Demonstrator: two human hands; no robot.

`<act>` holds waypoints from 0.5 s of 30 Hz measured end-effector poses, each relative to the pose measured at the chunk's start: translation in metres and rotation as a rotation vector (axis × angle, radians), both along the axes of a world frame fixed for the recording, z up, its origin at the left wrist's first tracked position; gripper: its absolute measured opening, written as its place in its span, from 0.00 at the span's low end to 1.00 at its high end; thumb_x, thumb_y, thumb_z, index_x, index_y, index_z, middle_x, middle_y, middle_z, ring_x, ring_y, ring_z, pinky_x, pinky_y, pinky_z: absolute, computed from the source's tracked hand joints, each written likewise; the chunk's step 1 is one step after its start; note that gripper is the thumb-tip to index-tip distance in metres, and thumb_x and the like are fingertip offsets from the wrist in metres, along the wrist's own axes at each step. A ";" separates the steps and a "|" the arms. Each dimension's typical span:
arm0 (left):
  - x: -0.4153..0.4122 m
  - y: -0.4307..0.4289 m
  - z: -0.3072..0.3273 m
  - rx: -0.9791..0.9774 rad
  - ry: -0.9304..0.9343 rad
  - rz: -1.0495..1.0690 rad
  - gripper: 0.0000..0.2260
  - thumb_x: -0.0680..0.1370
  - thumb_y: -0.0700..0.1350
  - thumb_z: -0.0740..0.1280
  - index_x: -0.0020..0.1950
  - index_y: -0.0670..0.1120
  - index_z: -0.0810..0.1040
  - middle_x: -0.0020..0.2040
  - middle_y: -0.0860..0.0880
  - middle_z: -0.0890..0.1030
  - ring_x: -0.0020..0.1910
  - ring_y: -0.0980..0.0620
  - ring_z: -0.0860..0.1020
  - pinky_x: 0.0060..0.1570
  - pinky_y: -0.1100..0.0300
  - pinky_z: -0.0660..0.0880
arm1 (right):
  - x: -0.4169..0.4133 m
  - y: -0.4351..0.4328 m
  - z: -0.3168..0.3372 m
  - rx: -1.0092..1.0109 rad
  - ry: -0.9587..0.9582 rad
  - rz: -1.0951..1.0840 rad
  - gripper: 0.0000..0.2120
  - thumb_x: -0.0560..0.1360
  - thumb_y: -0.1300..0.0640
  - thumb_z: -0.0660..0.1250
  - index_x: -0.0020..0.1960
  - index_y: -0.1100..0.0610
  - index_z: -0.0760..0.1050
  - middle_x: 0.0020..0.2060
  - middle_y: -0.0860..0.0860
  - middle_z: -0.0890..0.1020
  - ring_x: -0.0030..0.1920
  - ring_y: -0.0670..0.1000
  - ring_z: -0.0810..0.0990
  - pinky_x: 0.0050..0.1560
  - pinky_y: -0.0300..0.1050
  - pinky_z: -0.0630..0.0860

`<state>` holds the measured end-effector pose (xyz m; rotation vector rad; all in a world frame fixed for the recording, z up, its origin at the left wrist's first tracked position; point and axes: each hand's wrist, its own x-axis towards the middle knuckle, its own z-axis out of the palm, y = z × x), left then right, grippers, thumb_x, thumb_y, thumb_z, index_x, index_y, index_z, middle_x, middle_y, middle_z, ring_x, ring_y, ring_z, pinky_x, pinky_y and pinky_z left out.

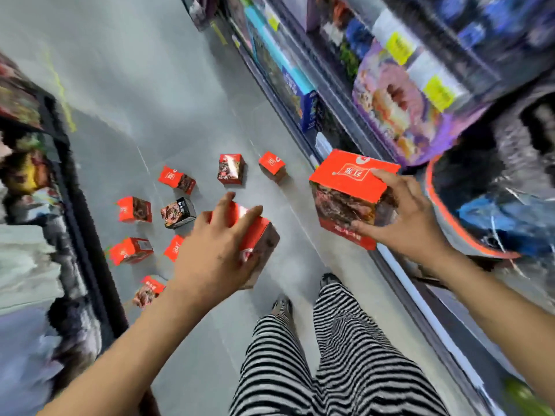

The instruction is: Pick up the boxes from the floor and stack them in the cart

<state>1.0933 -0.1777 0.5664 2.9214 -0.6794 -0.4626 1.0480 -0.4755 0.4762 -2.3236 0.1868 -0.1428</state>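
Head view, looking down a shop aisle. We see the left hand [216, 253] clamped from above on a red box [261, 238], with the fingers curled over its top and the thumb on the near side. The box appears lifted clear of the floor [150, 85].

The right hand [411, 223] grips a second red box [348, 190] by its right side, with the fingers hooked over the top edge and the thumb pressed against its lower face. This box is held high and tilted, just left of the orange rim of the cart [447, 217], not inside it. The cart stands at the floor's right edge, against the foot of the right shelving [390, 94]. It is too blurred for us to make out what it holds beyond something blue.

Beyond the hands, eight loose boxes [231, 169] lie scattered across the middle of the floor, well apart from the cart. Seven are red, and one black box [177, 213] sits among them. One red box is partly hidden behind the left wrist. Several lie tipped on their sides.

The left shelving [27, 163] borders the floor's left edge, its goods smeared by motion. At the bottom, striped trousers [345, 355] and dark shoes stand on the floor's near part.
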 end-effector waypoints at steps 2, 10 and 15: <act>-0.012 -0.009 0.025 -0.022 -0.007 -0.081 0.28 0.71 0.61 0.59 0.69 0.53 0.72 0.70 0.40 0.69 0.50 0.34 0.75 0.39 0.46 0.76 | -0.022 0.002 0.022 0.013 -0.010 -0.071 0.43 0.59 0.54 0.82 0.70 0.48 0.68 0.58 0.56 0.73 0.58 0.52 0.74 0.60 0.35 0.64; -0.058 -0.047 0.072 -0.037 -0.058 -0.560 0.30 0.69 0.59 0.66 0.71 0.56 0.68 0.72 0.42 0.66 0.55 0.35 0.74 0.43 0.46 0.76 | -0.173 0.031 0.077 -0.006 -0.078 -0.530 0.43 0.59 0.50 0.82 0.70 0.47 0.67 0.59 0.52 0.73 0.57 0.42 0.67 0.59 0.28 0.61; -0.120 -0.080 0.085 -0.048 -0.084 -0.886 0.31 0.68 0.62 0.57 0.71 0.59 0.65 0.74 0.43 0.62 0.57 0.36 0.72 0.47 0.45 0.77 | -0.308 0.070 0.096 -0.016 -0.111 -0.894 0.43 0.58 0.51 0.82 0.69 0.45 0.67 0.54 0.50 0.71 0.52 0.38 0.67 0.54 0.25 0.60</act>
